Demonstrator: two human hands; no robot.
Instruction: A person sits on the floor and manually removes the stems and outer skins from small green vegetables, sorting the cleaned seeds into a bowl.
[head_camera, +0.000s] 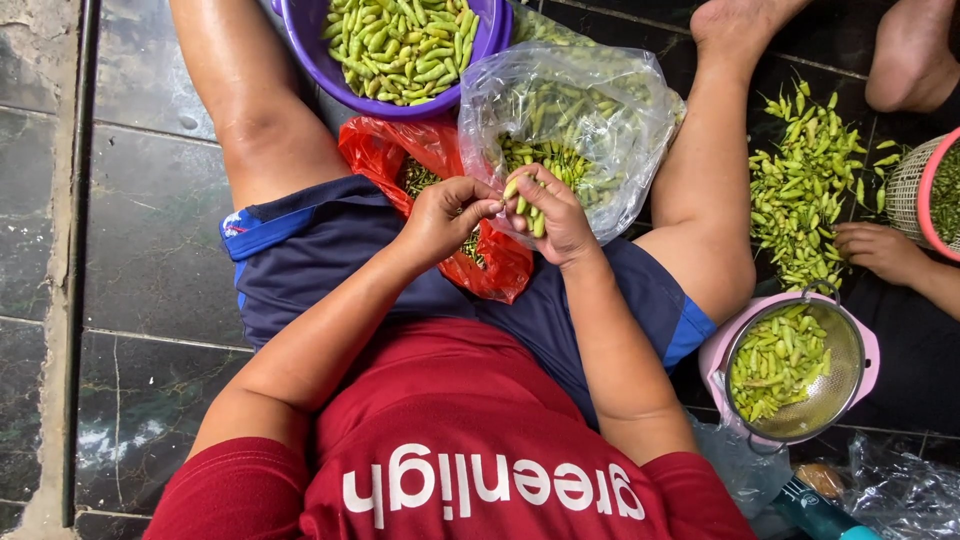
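Pinching one green chili (511, 187), both hands (500, 212) grip it; the clear bag (590, 110) blurs its remaining chilies.

Your purple bowl (330, 60) runs off the top edge, so you only get half of it. The red bag (500, 270) sits mostly behind your hands. That pink basket (925, 190) is chopped by the right edge.
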